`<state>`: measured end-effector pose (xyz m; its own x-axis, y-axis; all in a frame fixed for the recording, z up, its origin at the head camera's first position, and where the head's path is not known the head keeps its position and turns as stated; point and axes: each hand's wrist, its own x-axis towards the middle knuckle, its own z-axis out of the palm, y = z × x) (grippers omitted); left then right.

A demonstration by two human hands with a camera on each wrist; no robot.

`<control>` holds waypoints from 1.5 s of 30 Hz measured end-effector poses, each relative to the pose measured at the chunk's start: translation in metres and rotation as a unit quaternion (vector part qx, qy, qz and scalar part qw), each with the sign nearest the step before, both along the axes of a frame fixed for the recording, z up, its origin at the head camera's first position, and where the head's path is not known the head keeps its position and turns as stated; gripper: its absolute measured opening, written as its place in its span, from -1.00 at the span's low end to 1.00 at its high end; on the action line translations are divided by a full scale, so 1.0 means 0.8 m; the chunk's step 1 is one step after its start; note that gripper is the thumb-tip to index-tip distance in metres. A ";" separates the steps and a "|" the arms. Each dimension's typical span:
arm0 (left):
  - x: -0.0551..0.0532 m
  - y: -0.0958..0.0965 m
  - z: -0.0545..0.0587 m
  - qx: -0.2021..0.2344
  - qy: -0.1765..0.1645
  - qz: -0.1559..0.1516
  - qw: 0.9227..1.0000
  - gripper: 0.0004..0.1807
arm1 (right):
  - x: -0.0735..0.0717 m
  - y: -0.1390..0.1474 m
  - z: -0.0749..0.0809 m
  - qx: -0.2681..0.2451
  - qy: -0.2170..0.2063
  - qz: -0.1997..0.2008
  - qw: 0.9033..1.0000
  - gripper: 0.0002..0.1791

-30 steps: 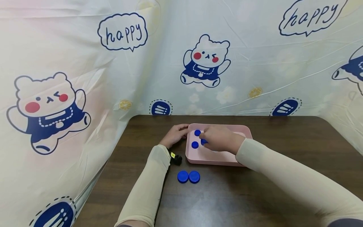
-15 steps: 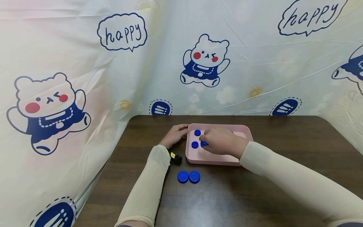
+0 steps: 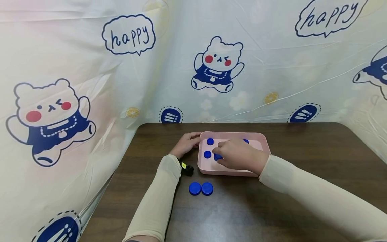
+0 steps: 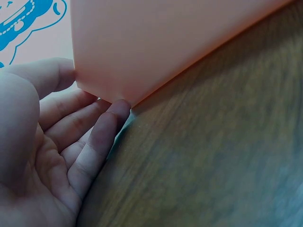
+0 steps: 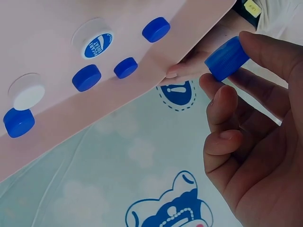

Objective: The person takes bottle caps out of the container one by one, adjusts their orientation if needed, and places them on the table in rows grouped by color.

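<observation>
Over the tray (image 3: 265, 139), right fingers (image 5: 221, 101) round blue cap (image 5: 228, 59), left fingers (image 4: 94, 142) loose at edge (image 4: 87, 86)

Across the views, 7 blue caps (image 5: 86, 78) are counted: 4 are seen in 1 pink tray (image 3: 208, 168), 1 is held by the right hand (image 3: 239, 154), and 2 are seen on 1 bench (image 3: 229, 215). 2 white caps (image 5: 28, 97) are also contained in the tray, 1 of them printed in blue. Together with 1 left hand (image 3: 185, 144), 2 hands are shown, as are 2 pale sleeves (image 3: 155, 196) and 1 black item (image 3: 189, 170) with 1 yellow tag (image 3: 184, 165). In the head view, 2 "happy" bubbles (image 3: 128, 34), 3 bear figures (image 3: 217, 64) (1 partly visible), 3 blue oval badges (image 3: 170, 115) and 2 orange slices (image 3: 132, 112) are printed on the backdrop (image 3: 169, 80).
</observation>
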<state>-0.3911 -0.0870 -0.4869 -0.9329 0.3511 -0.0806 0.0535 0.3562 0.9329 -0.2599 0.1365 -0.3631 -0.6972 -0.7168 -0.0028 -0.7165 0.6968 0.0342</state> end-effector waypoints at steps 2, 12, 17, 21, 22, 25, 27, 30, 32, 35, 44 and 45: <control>0.000 0.000 0.000 0.000 0.000 0.002 1.000 -0.56 | 0.004 0.001 0.000 0.001 0.007 0.002 1.000 -0.60; 0.001 0.001 0.001 -0.005 -0.001 0.007 1.000 -0.57 | 0.016 0.004 -0.005 -0.008 -0.003 0.007 1.000 -0.60; 0.001 0.002 0.002 0.002 0.000 0.007 1.000 -0.58 | 0.022 0.007 -0.009 -0.016 0.001 0.013 1.000 -0.60; 0.001 0.002 0.003 0.002 -0.002 0.005 1.000 -0.57 | 0.026 0.008 -0.013 -0.026 0.008 0.020 0.999 -0.60; 0.001 0.002 0.003 0.001 -0.003 0.004 1.000 -0.57 | 0.027 0.008 -0.015 -0.029 0.010 0.022 0.999 -0.60; 0.002 0.002 0.003 -0.006 -0.003 0.005 1.000 -0.56 | 0.031 0.010 -0.020 -0.035 0.013 0.026 0.999 -0.61; 0.002 0.002 0.004 -0.009 -0.002 0.006 1.000 -0.56 | 0.033 0.011 -0.022 -0.040 0.011 0.026 0.999 -0.61; 0.002 0.001 0.003 -0.007 -0.001 0.008 1.000 -0.57 | 0.035 0.012 -0.025 -0.045 0.012 0.029 0.998 -0.61; 0.002 0.001 0.003 -0.006 0.000 0.010 1.000 -0.57 | 0.035 0.012 -0.027 -0.049 0.014 0.033 0.998 -0.61; 0.001 0.000 0.002 -0.003 0.001 0.010 1.000 -0.57 | 0.036 0.013 -0.029 -0.056 0.022 0.043 0.997 -0.63; 0.001 0.000 0.000 -0.002 0.006 0.008 1.000 -0.58 | 0.040 0.017 -0.040 -0.064 -0.001 0.046 0.997 -0.61; 0.001 0.000 0.000 -0.003 0.005 0.009 1.000 -0.57 | 0.041 0.017 -0.041 -0.065 -0.005 0.045 0.997 -0.61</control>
